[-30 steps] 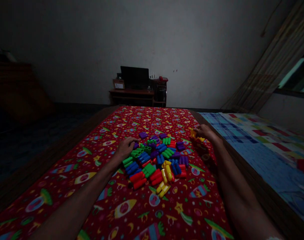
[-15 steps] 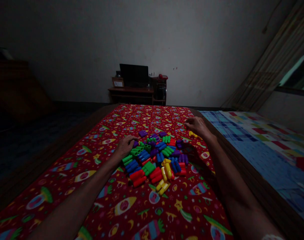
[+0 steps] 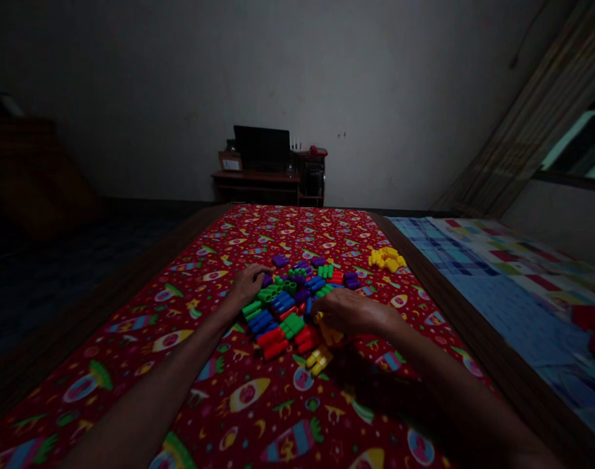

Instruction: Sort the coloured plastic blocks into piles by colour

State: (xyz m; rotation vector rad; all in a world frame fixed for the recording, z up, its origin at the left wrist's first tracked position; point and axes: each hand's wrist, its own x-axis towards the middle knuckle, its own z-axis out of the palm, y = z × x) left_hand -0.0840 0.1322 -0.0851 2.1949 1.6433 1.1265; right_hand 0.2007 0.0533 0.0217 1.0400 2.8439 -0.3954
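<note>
Cardboard box [image 3: 230,161]: stood beside the monitor [image 3: 262,146], contents hidden.
Right hand [image 3: 345,310]: was at a yellow block [image 3: 332,333] (grip impossible to tell), blocking part of the mixed pile [image 3: 292,324].
Left hand [image 3: 247,285]: curled by a purple block [image 3: 267,281], grip unclear.
Yellow cluster [image 3: 387,258]: lay apart, far right on rocket-print cloth [image 3: 214,407].

A desk [image 3: 258,176] stood by the wall [image 3: 399,98].
A black monitor [image 3: 262,148] stood on top, a box [image 3: 230,161] at the left edge, a red telephone [image 3: 319,150] near the right edge; a curtain [image 3: 526,124] hung beside the window [image 3: 578,150].
</note>
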